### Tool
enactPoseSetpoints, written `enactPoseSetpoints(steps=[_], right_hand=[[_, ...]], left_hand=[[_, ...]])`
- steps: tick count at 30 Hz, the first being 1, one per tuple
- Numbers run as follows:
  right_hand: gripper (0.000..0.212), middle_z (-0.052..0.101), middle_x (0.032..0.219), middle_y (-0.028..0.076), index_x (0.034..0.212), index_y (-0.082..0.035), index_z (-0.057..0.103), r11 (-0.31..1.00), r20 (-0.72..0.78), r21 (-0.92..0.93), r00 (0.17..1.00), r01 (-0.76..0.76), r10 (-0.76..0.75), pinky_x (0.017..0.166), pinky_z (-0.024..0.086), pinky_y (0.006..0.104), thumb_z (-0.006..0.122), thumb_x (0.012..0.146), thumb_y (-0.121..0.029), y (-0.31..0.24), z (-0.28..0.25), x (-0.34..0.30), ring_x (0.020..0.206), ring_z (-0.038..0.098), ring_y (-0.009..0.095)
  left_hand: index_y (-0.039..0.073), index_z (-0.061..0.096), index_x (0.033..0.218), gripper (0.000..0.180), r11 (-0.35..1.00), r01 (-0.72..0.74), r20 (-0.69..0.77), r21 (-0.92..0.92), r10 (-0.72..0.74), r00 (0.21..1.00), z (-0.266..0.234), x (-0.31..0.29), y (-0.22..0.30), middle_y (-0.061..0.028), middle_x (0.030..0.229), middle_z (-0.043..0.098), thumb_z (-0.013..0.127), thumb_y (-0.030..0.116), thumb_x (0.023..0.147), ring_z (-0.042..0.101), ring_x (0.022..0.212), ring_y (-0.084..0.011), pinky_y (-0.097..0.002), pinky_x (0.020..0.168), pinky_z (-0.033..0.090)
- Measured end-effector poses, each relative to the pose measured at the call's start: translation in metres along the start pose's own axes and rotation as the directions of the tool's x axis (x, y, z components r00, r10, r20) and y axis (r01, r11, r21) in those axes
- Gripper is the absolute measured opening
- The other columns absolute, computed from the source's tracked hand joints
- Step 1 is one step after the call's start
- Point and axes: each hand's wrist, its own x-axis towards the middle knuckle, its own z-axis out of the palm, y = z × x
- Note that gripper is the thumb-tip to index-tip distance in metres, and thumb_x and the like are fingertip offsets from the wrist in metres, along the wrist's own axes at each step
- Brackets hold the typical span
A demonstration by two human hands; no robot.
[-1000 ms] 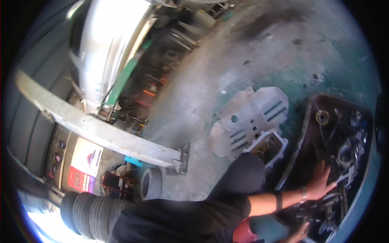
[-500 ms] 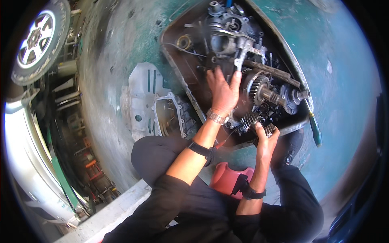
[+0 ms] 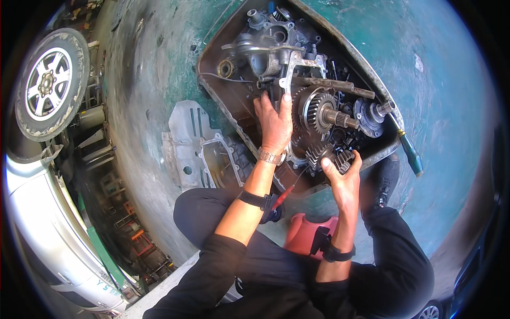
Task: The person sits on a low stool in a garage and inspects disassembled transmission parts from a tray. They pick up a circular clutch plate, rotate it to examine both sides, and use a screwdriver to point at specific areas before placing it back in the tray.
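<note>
Gears and shafts of a dismantled gearbox (image 3: 319,114) sat in a dark metal tray (image 3: 212,87) on the green floor. The left hand (image 3: 274,122) lay flat, fingers spread, against the pale housing (image 3: 276,56) at the tray's middle. The right hand (image 3: 342,178) gripped a small toothed gear cluster (image 3: 326,156) near the tray's lower edge. A grey cover plate (image 3: 199,146) lay beside the tray.

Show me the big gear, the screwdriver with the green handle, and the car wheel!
big gear (image 3: 317,110), head view, on its toothed face.
green-handled screwdriver (image 3: 411,154), head view, on the handle.
car wheel (image 3: 47,84), head view, on the silver rim's hub.
</note>
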Motion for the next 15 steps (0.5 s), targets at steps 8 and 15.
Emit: enactPoseSetpoints(steps=[8, 15], right_hand=[[0.111, 0.064, 0.121, 0.017, 0.149, 0.003, 0.028, 0.951, 0.177, 0.269, 0.962, 0.155, -0.207, 0.096, 0.049, 0.0341, 0.095, 0.064, -0.020, 0.010, -0.014, 0.003, 0.106, 0.062, 0.023], [0.088, 0.063, 0.112, 0.016, 0.137, -0.002, 0.041, 0.969, 0.003, 0.136, 0.978, 0.208, -0.210, 0.090, 0.050, 0.0370, 0.090, 0.068, -0.028, 0.025, 0.000, 0.008, 0.099, 0.062, 0.025]], left_hand=[[-0.014, 0.028, 0.145, 0.091, 1.000, -0.004, 0.002, 0.016, 0.004, 1.000, 0.000, -0.001, -0.001, -0.0432, 0.151, 0.019, 0.053, 0.059, 0.096, 0.017, 0.145, -0.0509, -0.0512, 0.120, 0.016], [-0.014, 0.028, 0.145, 0.091, 1.000, -0.013, 0.000, 0.011, 0.013, 1.000, 0.000, 0.000, 0.000, -0.0435, 0.151, 0.018, 0.052, 0.059, 0.096, 0.015, 0.146, -0.0512, -0.0514, 0.120, 0.015]])
